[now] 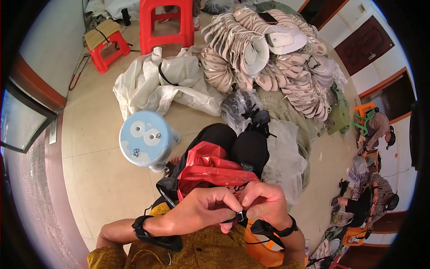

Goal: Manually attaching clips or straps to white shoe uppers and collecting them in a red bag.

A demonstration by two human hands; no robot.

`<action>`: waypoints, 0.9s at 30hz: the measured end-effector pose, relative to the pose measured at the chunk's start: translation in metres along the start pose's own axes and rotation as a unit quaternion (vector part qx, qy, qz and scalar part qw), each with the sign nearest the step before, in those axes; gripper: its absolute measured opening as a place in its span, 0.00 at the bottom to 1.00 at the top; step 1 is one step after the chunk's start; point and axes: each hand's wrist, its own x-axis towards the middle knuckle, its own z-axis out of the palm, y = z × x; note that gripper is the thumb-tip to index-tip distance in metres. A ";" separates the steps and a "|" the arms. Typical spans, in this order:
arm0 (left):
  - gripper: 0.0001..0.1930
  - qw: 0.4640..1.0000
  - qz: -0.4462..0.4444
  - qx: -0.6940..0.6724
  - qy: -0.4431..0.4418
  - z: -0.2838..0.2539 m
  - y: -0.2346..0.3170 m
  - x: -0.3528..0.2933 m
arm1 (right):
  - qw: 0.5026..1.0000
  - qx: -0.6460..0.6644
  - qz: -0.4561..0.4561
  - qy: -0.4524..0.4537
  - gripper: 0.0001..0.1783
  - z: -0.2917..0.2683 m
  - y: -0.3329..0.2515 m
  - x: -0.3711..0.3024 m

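**Gripping a small black piece (241, 217) between left hand (204, 210) and right hand (270, 202)**

Closed on the piece from both sides, with thumbs against bent fingers, above the lap. Followed just beyond by a red plastic bag (204, 175) across the thighs, then at left by a light-blue stool (148, 147), topped with small metal parts (136, 153). Backed farther out by crumpled white sacking (148, 92) and heaped beige shoe uppers (230, 38). Bounded beyond by a red stool (147, 27); at far right, by two people (382, 195) in striped tops.
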 end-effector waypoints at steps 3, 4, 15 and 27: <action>0.04 0.999 -0.007 -0.032 0.020 0.000 -0.002 -0.001 | 1.000 -0.013 -0.017 -0.012 0.10 -0.001 0.005 0.002; 0.04 0.999 -0.003 -0.040 0.020 0.000 -0.002 0.000 | 1.000 -0.013 -0.016 -0.011 0.10 -0.001 0.004 0.002; 0.03 0.983 -0.042 -0.176 -0.037 -0.001 -0.015 0.008 | 0.981 -0.143 -0.074 -0.107 0.12 -0.003 -0.015 0.006; 0.05 0.969 -0.053 -0.235 -0.057 -0.008 -0.026 0.005 | 0.959 -0.234 -0.127 -0.102 0.10 0.003 -0.014 0.006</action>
